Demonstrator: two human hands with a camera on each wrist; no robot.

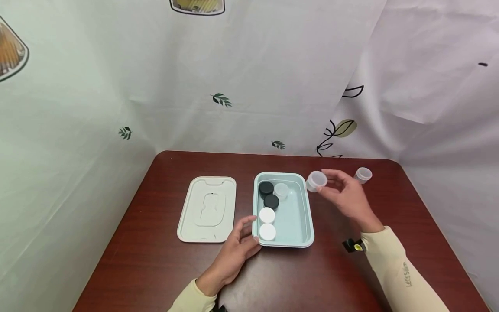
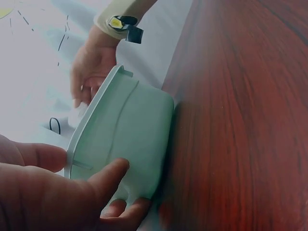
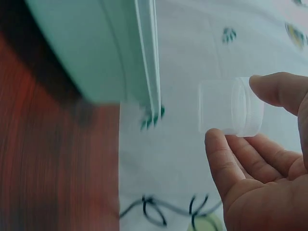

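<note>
A pale blue-green plastic tub (image 1: 298, 216) holds two black-lidded jars (image 1: 266, 189), two white-lidded jars (image 1: 267, 232) and one translucent jar (image 1: 281, 190), all on its left side. My left hand (image 1: 235, 252) grips the tub's near left corner, with fingers against its side wall (image 2: 130, 130). My right hand (image 1: 347, 195) pinches a small translucent screw-top jar (image 1: 316, 180) between thumb and fingers, just right of the tub's far right corner. In the right wrist view, this jar (image 3: 221, 107) lies sideways in the picture and looks see-through.
On the table's left lies a flat white lid (image 1: 208, 209) with a raised panel. Another translucent jar (image 1: 363, 174) stands at the far right, beyond my right hand. White printed cloth (image 1: 249, 78) hangs behind the dark red wooden table (image 1: 148, 260).
</note>
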